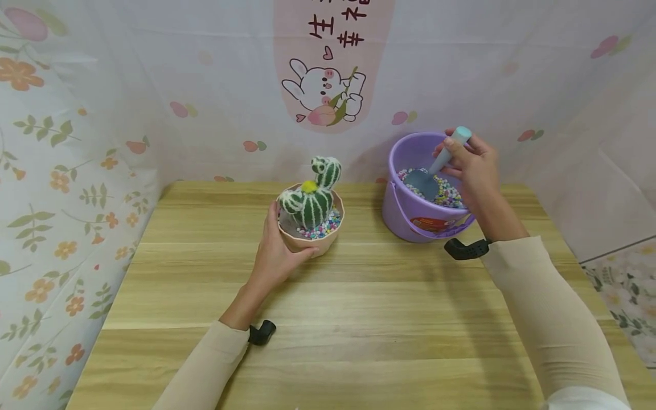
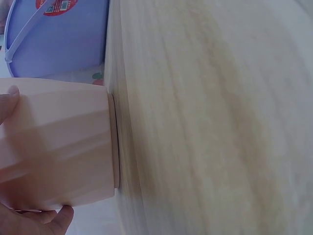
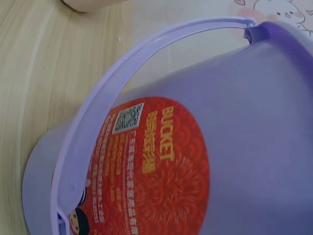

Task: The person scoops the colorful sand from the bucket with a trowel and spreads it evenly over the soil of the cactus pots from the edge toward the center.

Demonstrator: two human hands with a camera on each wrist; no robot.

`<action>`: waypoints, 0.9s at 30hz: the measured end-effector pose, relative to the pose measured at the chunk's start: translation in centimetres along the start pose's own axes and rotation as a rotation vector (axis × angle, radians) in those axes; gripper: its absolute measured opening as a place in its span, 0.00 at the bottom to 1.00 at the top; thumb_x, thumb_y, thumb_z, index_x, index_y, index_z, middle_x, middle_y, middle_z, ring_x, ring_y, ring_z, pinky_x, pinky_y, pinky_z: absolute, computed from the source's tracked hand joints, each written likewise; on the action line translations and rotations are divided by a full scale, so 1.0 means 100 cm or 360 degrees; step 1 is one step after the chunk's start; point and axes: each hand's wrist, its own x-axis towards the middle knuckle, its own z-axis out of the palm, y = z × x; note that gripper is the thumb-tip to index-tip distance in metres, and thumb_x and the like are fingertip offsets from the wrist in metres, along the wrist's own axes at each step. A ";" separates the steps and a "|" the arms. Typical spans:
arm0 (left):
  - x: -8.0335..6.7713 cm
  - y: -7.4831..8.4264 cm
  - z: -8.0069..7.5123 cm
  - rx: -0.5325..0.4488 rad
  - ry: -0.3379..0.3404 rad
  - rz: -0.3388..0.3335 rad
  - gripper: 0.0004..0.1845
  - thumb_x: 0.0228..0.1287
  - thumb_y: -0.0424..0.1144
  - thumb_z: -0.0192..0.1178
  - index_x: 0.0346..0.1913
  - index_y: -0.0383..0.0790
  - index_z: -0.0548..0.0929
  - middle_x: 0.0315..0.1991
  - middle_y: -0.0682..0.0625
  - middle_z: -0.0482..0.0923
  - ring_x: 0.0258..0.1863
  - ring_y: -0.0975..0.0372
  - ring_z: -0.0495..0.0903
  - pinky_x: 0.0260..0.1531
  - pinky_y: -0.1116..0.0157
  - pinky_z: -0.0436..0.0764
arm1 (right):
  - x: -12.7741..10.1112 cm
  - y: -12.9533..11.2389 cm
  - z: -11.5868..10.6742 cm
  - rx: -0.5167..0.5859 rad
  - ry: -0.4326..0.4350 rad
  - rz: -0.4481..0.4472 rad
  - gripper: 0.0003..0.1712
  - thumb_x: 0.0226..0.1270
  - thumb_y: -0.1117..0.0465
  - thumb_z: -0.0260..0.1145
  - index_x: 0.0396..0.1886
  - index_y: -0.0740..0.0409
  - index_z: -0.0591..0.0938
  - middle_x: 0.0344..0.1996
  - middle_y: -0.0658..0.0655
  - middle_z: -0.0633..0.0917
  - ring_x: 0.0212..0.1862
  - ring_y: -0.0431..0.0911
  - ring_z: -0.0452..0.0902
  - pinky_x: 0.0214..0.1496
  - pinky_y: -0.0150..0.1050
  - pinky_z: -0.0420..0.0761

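Note:
My left hand (image 1: 279, 253) holds a pink flowerpot (image 1: 325, 244) by its near left side, thumb across the front; the left wrist view shows thumb and fingers on opposite sides of the pot (image 2: 58, 142). In the pot stands a knitted green cactus (image 1: 312, 208) with a yellow flower, amid colourful pebbles (image 1: 323, 228). At the right, my right hand (image 1: 474, 165) grips the pale blue handle of a small shovel (image 1: 445, 159). Its blade rests among multicoloured pebbles (image 1: 451, 196) inside a purple bucket (image 1: 397, 210). The right wrist view shows only the bucket's side (image 3: 254, 137), not the hand.
A wooden table (image 1: 328, 341) carries the pot and bucket. Behind it hangs a printed cloth (image 1: 220, 74) with a rabbit picture. The bucket's handle (image 3: 98, 98) hangs down across its front, over a red label (image 3: 166, 181). Floral cloth (image 1: 51, 199) lines the left side.

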 end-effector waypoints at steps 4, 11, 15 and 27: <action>0.000 -0.001 0.000 0.0002 0.0003 0.0003 0.67 0.43 0.53 0.78 0.78 0.51 0.39 0.76 0.45 0.48 0.74 0.51 0.52 0.68 0.45 0.61 | 0.000 0.001 -0.003 0.0076 0.0084 0.0001 0.17 0.59 0.62 0.72 0.46 0.65 0.81 0.29 0.60 0.87 0.33 0.50 0.87 0.29 0.40 0.85; 0.000 0.000 0.000 0.0008 -0.0005 0.0003 0.68 0.43 0.53 0.78 0.78 0.51 0.38 0.76 0.45 0.48 0.74 0.50 0.53 0.67 0.44 0.61 | 0.000 -0.002 -0.007 0.0143 0.0222 0.0075 0.19 0.58 0.58 0.74 0.45 0.64 0.81 0.28 0.60 0.87 0.32 0.51 0.87 0.27 0.42 0.85; 0.000 0.000 -0.001 0.0002 0.0004 0.0016 0.68 0.42 0.53 0.79 0.78 0.52 0.38 0.76 0.46 0.48 0.74 0.52 0.53 0.68 0.45 0.61 | 0.001 -0.006 -0.009 0.0245 0.0329 0.0160 0.17 0.59 0.59 0.73 0.44 0.63 0.80 0.27 0.61 0.87 0.30 0.52 0.87 0.22 0.42 0.83; 0.002 0.000 -0.001 0.0006 -0.0013 0.0004 0.68 0.43 0.53 0.78 0.78 0.50 0.38 0.76 0.45 0.47 0.74 0.51 0.51 0.68 0.44 0.60 | 0.003 -0.007 -0.011 0.0312 0.0526 0.0260 0.11 0.66 0.58 0.67 0.42 0.61 0.80 0.26 0.61 0.87 0.31 0.55 0.87 0.21 0.46 0.83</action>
